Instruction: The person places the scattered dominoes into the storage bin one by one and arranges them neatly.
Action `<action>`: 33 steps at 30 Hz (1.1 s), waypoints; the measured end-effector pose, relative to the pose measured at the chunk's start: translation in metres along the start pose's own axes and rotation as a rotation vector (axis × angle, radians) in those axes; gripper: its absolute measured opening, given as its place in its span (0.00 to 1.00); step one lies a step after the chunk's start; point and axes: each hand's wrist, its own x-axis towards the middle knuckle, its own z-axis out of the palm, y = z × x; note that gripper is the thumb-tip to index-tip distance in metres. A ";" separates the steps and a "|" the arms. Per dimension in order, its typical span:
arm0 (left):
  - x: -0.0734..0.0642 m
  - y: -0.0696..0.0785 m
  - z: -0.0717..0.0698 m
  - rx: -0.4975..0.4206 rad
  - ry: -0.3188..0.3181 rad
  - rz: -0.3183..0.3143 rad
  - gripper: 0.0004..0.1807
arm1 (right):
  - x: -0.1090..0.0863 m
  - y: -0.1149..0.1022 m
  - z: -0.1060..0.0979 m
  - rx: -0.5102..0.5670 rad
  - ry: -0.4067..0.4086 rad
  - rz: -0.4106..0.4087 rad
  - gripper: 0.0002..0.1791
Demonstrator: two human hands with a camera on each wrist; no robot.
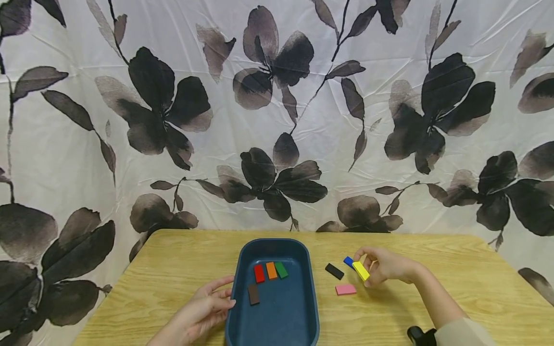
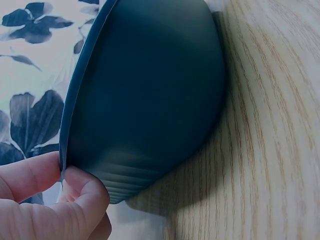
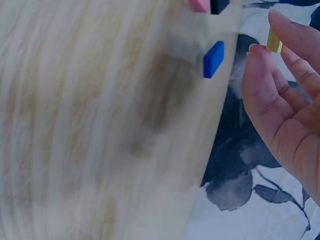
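Note:
My right hand (image 1: 383, 265) pinches a yellow block (image 1: 361, 271) between thumb and fingers, raised over the table right of the tray. In the right wrist view the yellow block (image 3: 273, 41) shows between the fingertips. Below it lies a blue block (image 1: 348, 261), partly covered in the head view. A black block (image 1: 334, 271) and a pink block (image 1: 346, 290) lie nearby. My left hand (image 1: 207, 307) pinches the left rim of a dark blue tray (image 1: 315, 307); the left wrist view shows thumb and finger on the rim. Inside the tray are red (image 1: 258, 273), orange (image 1: 271, 270), green (image 1: 281, 270) and brown (image 1: 253, 294) blocks.
The tray stands on a wooden table (image 1: 186, 254). A floral cloth (image 1: 277, 120) hangs behind the table's far edge. A black object (image 1: 421, 335) shows by the right sleeve at the bottom.

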 end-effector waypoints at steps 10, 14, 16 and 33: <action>-0.001 0.002 0.000 -0.018 -0.001 0.002 0.39 | 0.013 -0.024 0.002 -0.005 0.016 -0.017 0.28; -0.001 0.002 0.001 -0.016 0.008 0.000 0.40 | 0.018 -0.032 0.003 -0.015 0.016 -0.027 0.28; 0.000 0.002 0.001 -0.012 0.011 0.000 0.40 | 0.021 -0.036 0.004 -0.026 0.011 -0.036 0.28; 0.001 0.001 0.000 -0.015 -0.010 -0.011 0.40 | 0.050 -0.064 0.019 -0.075 -0.033 -0.059 0.27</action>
